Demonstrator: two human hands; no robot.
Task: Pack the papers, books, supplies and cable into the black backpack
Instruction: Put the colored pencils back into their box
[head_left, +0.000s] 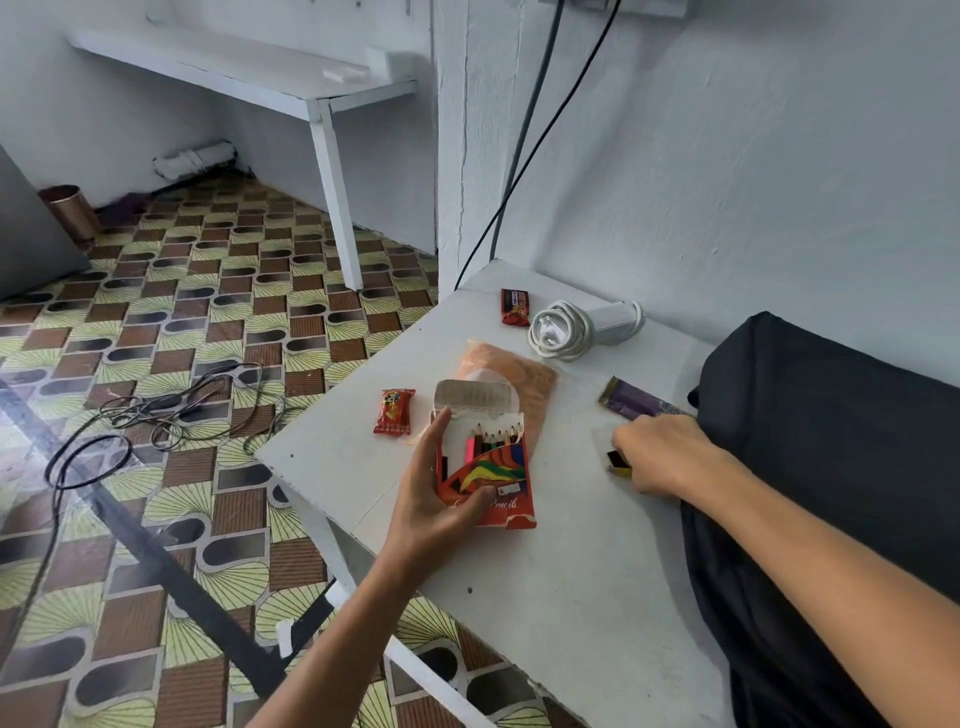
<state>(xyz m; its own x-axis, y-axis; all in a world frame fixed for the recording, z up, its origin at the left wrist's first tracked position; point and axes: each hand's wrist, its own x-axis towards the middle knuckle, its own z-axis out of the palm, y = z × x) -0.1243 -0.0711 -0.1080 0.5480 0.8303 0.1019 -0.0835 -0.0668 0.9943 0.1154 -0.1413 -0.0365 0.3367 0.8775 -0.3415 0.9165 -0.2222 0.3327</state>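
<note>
My left hand (434, 499) grips a red box of colour pencils (493, 467) above the white table (545, 582); its flap is open and the pencil tips show. My right hand (662, 454) rests on the table by the black backpack (831, 467), its curled fingers pinching a small black and yellow item (618, 463). A coiled white cable with its charger (576, 325) lies near the wall. A purple wrapper (634, 402) lies beside the backpack. An orange plastic pouch (524, 374) lies under the pencil box.
Two small red packets lie on the table, one at the far edge (515, 306), one left of the pencil box (395, 411). Black cables (171, 410) sprawl on the patterned floor to the left. A white shelf (249, 67) juts from the far wall.
</note>
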